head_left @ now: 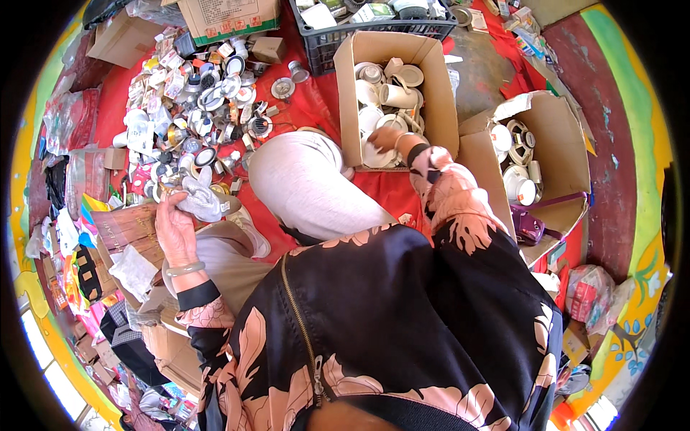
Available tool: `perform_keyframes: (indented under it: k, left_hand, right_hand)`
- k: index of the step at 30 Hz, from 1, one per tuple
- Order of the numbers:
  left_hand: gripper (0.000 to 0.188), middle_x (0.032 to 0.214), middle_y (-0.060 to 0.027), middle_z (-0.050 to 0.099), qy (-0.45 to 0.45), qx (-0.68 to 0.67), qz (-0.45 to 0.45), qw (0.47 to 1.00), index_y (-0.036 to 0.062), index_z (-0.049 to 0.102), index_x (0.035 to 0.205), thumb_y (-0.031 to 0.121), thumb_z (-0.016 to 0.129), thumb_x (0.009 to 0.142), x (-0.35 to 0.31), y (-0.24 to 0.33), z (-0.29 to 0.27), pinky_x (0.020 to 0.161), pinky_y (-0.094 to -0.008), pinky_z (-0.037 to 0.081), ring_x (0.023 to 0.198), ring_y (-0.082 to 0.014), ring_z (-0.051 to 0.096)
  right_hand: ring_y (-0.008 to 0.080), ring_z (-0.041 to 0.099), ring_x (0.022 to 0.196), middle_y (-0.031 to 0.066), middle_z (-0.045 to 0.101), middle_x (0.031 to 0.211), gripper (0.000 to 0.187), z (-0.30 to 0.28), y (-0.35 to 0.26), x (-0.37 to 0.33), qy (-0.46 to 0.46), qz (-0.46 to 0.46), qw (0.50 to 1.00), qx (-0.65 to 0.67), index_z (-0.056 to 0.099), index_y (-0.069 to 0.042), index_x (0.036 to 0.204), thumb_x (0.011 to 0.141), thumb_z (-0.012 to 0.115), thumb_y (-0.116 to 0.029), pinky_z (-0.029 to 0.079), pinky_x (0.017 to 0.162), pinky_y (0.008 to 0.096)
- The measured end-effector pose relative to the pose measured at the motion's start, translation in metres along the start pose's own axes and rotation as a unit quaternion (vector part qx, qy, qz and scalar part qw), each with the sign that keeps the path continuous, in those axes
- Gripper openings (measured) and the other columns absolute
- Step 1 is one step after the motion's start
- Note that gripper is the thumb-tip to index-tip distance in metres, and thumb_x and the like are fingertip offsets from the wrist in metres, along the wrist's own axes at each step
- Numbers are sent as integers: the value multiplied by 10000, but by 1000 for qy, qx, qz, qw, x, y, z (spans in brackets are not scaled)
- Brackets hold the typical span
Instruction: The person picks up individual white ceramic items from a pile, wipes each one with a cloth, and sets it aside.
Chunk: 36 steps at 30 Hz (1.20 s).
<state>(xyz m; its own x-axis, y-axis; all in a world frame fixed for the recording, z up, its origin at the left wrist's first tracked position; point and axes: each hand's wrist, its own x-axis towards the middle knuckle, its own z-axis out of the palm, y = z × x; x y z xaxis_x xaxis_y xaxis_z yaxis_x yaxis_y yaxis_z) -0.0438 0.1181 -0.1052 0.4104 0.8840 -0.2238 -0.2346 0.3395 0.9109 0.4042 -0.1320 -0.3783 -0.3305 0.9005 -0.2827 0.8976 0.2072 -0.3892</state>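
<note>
My left hand, with a bangle at the wrist, grips a whitish item wrapped in clear plastic; what is inside cannot be made out. It is held at the near edge of a loose heap of lamp fittings and small boxes. My right hand reaches over the near edge of an open cardboard box. Its blurred fingers are at a white round fitting, and whether they grip it is unclear. Several white round and cylindrical fittings fill that box.
To the right stands a second open cardboard box with white fittings and a purple case. A black plastic crate sits behind, full of boxes. Red cloth covers the floor. Cartons and bags crowd the left.
</note>
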Motion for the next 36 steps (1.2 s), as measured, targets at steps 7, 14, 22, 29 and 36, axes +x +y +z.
perform_keyframes:
  k: [7,14,22,29,36]
  left_hand:
    - [306,1006,-128,590,8,6,-6,1000,-91,615,838,201,530,873,-11,1,1,919,-313,369,993,-195,516]
    - [251,885,-71,622,4,89,36,995,-60,641,839,174,558,866,-13,-1,6,818,-269,404,875,-133,549]
    - [197,989,-48,571,-100,288,139,942,13,655,975,28,615,783,-40,7,27,849,-267,427,939,-148,549]
    - [231,1005,-22,579,-82,115,118,983,9,584,1098,68,548,878,-49,19,78,745,-228,460,876,-88,545]
    - [260,929,-95,621,-107,476,150,860,17,622,1011,221,560,862,71,44,5,729,-289,482,846,-188,599]
  right_hand:
    - [292,617,902,145,609,1083,463,-37,-21,-7,38,454,843,287,554,-133,1175,714,535,-92,508,767,389]
    - [336,599,945,220,605,1034,706,63,15,18,-110,295,949,30,321,-54,1338,720,617,-225,471,819,402]
    - [196,632,857,110,649,931,245,-234,-174,52,418,181,845,280,622,-81,1056,824,587,-148,483,770,280]
    - [304,461,1166,183,463,1258,713,-283,-327,106,196,-76,890,405,329,-92,1344,724,675,-161,362,978,363]
    - [365,515,1052,183,524,1168,530,-282,-285,141,206,-1,937,281,460,-79,1198,672,484,-15,418,907,408]
